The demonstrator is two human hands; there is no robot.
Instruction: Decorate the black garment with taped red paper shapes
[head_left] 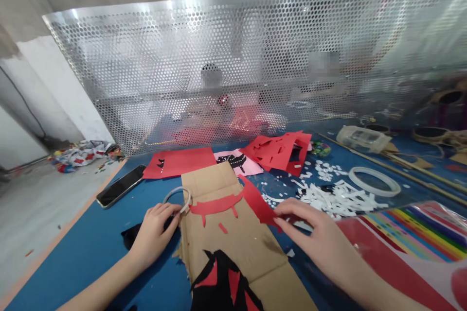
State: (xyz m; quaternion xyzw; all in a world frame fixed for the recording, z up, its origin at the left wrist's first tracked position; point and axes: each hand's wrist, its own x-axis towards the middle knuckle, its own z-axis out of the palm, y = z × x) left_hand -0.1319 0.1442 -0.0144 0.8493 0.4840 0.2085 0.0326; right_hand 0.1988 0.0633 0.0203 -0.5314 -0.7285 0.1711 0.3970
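My left hand (156,229) is closed on the edge of a thin roll of tape (188,200), at the left side of a piece of cardboard (251,245). Between the thumb and fingers of my right hand (314,231) is the lower end of a red paper strip (258,201), which slants over the cardboard's right edge. A curved red paper piece (217,205) with two short tabs lies across the cardboard, and a small red scrap (223,228) is just below it. Nearest me is a black paper cutout (215,296) with red shapes.
Beyond the cardboard lie red sheets (182,162), a pink sheet (251,167) and cut red paper (273,149). A phone (122,187) is at left. White paper strips (341,197), another tape roll (374,181) and a clear container (363,139) sit right. A perforated metal screen (164,68) stands behind.
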